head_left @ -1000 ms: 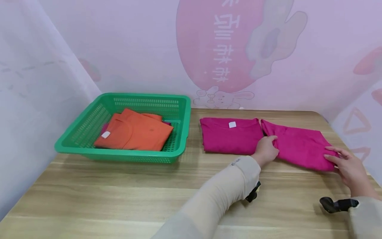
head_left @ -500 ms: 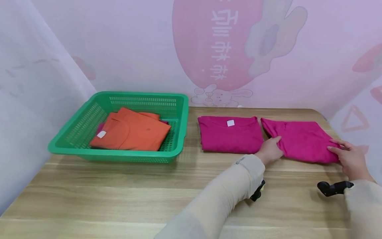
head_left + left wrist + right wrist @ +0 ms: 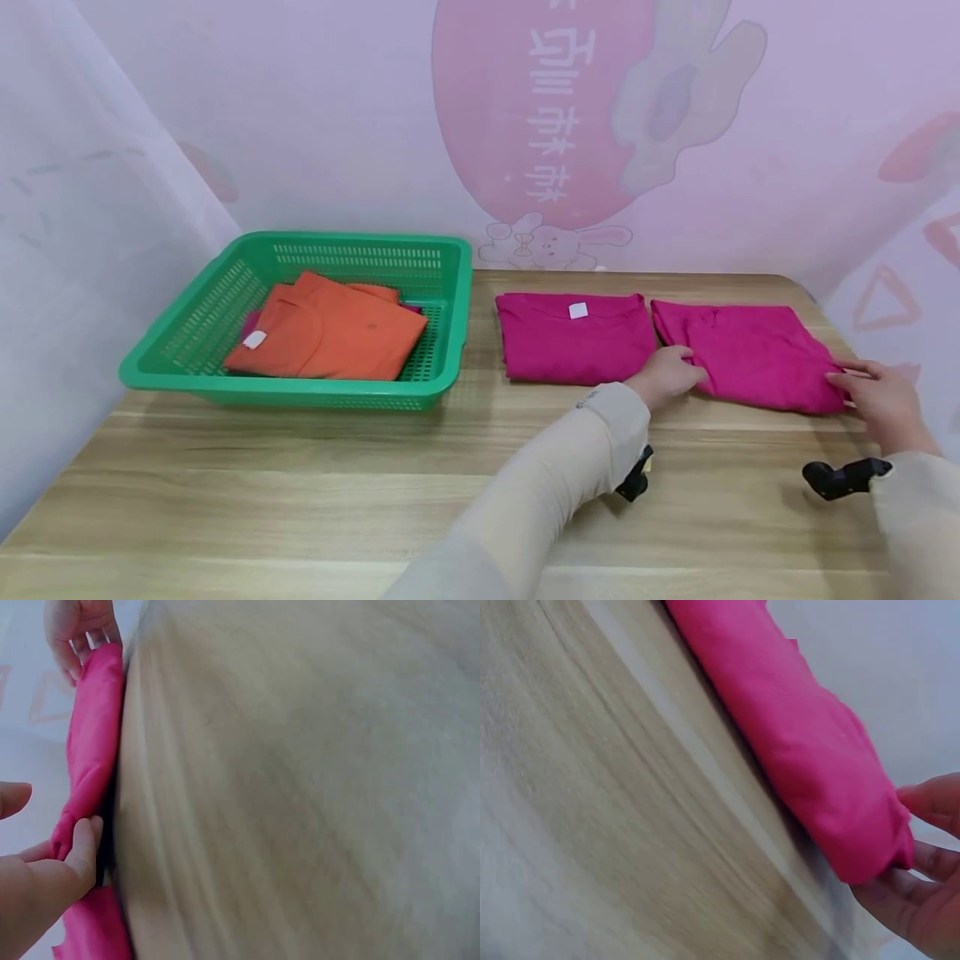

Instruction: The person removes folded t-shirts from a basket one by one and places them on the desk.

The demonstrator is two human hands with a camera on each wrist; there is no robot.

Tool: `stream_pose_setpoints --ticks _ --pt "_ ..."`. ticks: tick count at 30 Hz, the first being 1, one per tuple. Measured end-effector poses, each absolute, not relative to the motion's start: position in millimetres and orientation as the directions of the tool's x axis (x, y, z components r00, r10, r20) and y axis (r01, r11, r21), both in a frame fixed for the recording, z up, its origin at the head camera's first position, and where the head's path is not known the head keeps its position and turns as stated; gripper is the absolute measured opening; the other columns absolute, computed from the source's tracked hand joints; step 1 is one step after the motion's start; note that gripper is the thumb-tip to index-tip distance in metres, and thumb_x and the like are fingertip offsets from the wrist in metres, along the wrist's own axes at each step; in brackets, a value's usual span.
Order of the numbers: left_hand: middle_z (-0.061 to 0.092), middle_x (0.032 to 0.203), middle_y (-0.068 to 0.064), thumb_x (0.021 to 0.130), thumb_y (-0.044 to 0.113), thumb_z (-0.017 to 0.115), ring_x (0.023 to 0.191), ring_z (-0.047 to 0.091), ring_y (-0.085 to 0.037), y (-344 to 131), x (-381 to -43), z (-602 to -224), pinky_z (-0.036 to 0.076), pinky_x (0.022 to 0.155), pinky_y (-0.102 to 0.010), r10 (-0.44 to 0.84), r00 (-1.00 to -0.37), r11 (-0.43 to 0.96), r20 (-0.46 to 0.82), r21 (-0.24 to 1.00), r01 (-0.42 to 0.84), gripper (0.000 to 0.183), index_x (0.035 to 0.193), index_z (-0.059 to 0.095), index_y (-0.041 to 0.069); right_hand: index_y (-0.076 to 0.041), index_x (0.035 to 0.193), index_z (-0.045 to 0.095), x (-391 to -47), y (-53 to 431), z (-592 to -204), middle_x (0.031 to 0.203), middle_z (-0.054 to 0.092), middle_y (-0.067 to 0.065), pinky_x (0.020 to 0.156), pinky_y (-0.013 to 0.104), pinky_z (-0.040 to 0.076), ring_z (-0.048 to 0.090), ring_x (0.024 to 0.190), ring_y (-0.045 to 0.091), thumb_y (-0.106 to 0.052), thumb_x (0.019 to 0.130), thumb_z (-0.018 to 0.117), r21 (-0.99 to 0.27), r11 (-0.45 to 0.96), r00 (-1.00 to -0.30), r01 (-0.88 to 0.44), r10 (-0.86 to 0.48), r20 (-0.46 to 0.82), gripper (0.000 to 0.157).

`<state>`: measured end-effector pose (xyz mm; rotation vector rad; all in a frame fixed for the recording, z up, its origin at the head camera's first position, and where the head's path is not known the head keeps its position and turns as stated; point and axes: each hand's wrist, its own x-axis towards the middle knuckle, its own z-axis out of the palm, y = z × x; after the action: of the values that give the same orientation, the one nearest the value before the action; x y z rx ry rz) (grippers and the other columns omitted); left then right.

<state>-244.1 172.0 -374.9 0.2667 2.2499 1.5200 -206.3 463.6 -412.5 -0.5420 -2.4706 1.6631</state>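
Two folded magenta shirts lie side by side at the back right of the table in the head view. The left one [image 3: 577, 346] is neatly rectangular, with a white tag at its neckline. On the right shirt [image 3: 757, 354], slightly slanted, my left hand [image 3: 666, 375] pinches the near left edge; the left wrist view shows cloth between the fingers of that hand [image 3: 45, 889]. My right hand [image 3: 885, 404] holds the same shirt's right end. In the right wrist view, the right hand [image 3: 922, 892] has its thumb above the layered end of the shirt [image 3: 795, 742] and fingers beneath.
A green plastic basket [image 3: 300, 385] stands at the left of the wooden table [image 3: 300, 492]. Inside it lie folded orange shirts [image 3: 367, 329], with magenta cloth showing underneath. A printed pink curtain [image 3: 337, 117] hangs behind the table.
The right shirt's right end has moved back, making it less slanted. Its left edge has shifted slightly left, close to the other shirt. Both hands have stayed on it.
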Motion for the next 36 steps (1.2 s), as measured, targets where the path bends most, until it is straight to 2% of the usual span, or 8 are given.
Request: stream_pose_setpoints --ticks 1,7,11,13,18,25,30,36 --pt "0.054 0.093 0.007 0.075 0.01 0.06 0.072 0.043 -0.007 170.3 -244.7 -373.6 0.038 0.063 -0.016 0.385 -0.891 0.381 -0.24 0.921 -0.084 0.036 0.111 0.057 0.007 -0.03 0.09 0.051 -207.1 467.8 -414.6 0.071 0.052 -0.027 0.049 0.018 0.046 0.052 0.061 -0.006 -0.032 0.076 0.063 -0.915 0.337 -0.931 0.224 0.351 -0.098 0.019" --pt "0.05 0.074 0.002 0.077 0.012 0.061 0.062 0.043 -0.009 154.3 -248.4 -358.9 0.042 0.061 -0.023 0.394 -0.874 0.411 -0.286 0.905 -0.111 0.021 0.097 0.06 0.006 -0.018 0.102 0.048 -209.3 487.4 -420.9 0.071 0.049 -0.026 0.049 0.018 0.047 0.051 0.06 -0.006 -0.034 0.083 0.055 -0.857 0.453 -0.906 0.247 0.421 -0.038 0.026" --pt "0.055 0.077 0.0 0.079 0.013 0.06 0.057 0.047 -0.012 141.4 -249.2 -349.7 0.045 0.063 -0.026 0.398 -0.864 0.41 -0.307 0.903 -0.132 0.028 0.107 0.059 0.008 -0.021 0.104 0.048 -209.3 496.7 -422.9 0.072 0.046 -0.028 0.05 0.016 0.046 0.048 0.061 -0.008 -0.034 0.083 0.054 -0.84 0.476 -0.892 0.26 0.452 -0.019 0.025" --pt "0.056 0.082 -0.001 0.08 0.013 0.06 0.062 0.052 -0.012 133.1 -249.3 -345.6 0.045 0.065 -0.025 0.412 -0.86 0.402 -0.302 0.907 -0.126 0.03 0.109 0.058 0.007 -0.023 0.1 0.049 -211.4 498.5 -423.0 0.07 0.049 -0.028 0.049 0.017 0.046 0.05 0.061 -0.007 -0.034 0.082 0.056 -0.86 0.452 -0.895 0.238 0.445 -0.013 0.023" --pt "0.058 0.092 0.0 0.081 0.014 0.059 0.083 0.056 -0.015 109.4 -251.2 -332.9 0.045 0.07 -0.022 0.452 -0.85 0.383 -0.269 0.92 -0.087 0.035 0.114 0.055 0.006 -0.019 0.115 0.05 -227.4 486.8 -418.6 0.073 0.056 -0.024 0.048 0.022 0.047 0.057 0.063 0.001 -0.04 0.075 0.062 -0.895 0.391 -0.918 0.213 0.394 -0.046 0.046" --pt "0.057 0.099 -0.001 0.083 0.016 0.058 0.093 0.055 -0.019 77.1 -248.8 -311.2 0.044 0.077 -0.023 0.465 -0.847 0.364 -0.257 0.928 -0.082 0.037 0.118 0.052 0.008 -0.007 0.118 0.048 -261.3 429.4 -404.2 0.088 0.06 -0.011 0.06 0.021 0.049 0.06 0.074 0.004 -0.025 0.077 0.065 -0.971 0.232 -0.984 0.056 0.178 -0.014 0.048" --pt "0.056 0.106 -0.003 0.085 0.016 0.055 0.093 0.054 -0.017 52.4 -243.5 -300.1 0.042 0.08 -0.022 0.513 -0.828 0.314 -0.228 0.947 -0.066 0.038 0.121 0.049 0.007 -0.013 0.115 0.051 -266.2 372.7 -387.7 0.094 0.055 -0.01 0.065 0.021 0.048 0.058 0.08 0.004 -0.027 0.079 0.062 -0.97 0.243 -0.997 0.025 0.079 -0.006 0.04" --pt "0.053 0.113 -0.009 0.086 0.011 0.052 0.097 0.053 -0.02 14.3 -242.9 -289.0 0.041 0.083 -0.024 0.548 -0.824 0.19 -0.145 0.981 -0.047 0.038 0.122 0.046 0.002 -0.018 0.103 0.056 -239.2 288.4 -337.1 0.093 0.055 -0.01 0.067 0.019 0.047 0.057 0.08 0.004 -0.023 0.08 0.061 -0.988 0.154 -1.0 -0.005 0.016 0.008 0.023"
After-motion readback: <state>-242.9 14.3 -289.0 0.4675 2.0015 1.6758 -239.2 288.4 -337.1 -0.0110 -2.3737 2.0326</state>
